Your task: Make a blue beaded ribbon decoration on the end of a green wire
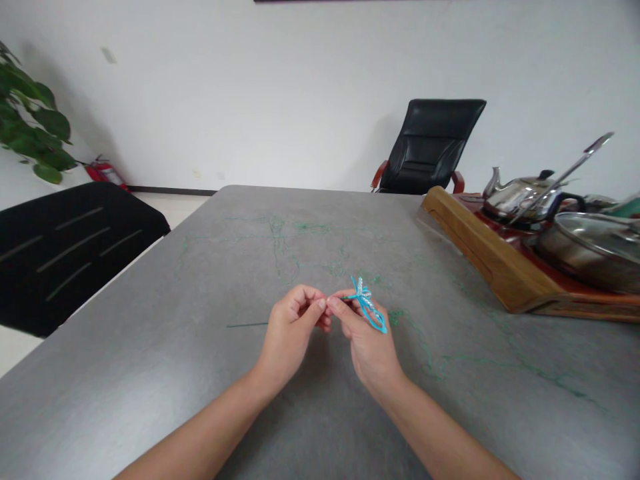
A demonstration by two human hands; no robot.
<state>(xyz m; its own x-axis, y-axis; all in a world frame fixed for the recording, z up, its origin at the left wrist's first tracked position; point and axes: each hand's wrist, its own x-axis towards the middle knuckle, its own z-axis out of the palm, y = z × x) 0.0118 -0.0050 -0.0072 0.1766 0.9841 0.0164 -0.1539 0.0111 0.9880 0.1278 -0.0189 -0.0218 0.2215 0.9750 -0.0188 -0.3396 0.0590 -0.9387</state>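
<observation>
Tabletop (165,373) is grey. Green thread-like lines (300,227) run across it beyond the hands and off to the right; can't tell loose thread from surface marks. Wooden tray (475,260) on the right, well apart from the hands. On it: metal kettle (523,193), spout left, and lidded pot (575,250), cut off by the frame edge. Long metal handle (575,167) slants up across the kettle; its lower end is hard to make out. Black chair (433,143) at the far side, another dark chair (75,250) at left, plant (37,123) and red extinguisher (106,171) behind that, plant cut off

Blue ornament (370,307), looped cord with pale beads, is over the back of the right hand (367,333), just by the index finger. Long axis slants: short tails up-left, big loop down-right. Thin dark stem (349,297) runs from it to the right thumb and index, which pinch it

Left hand (300,313) closed in a pinch, tips meeting the right hand's; what's between is too small to tell. Thin dark rod (247,325) sticks out left from behind it, rest hidden; can't tell if held or lying on the tabletop
</observation>
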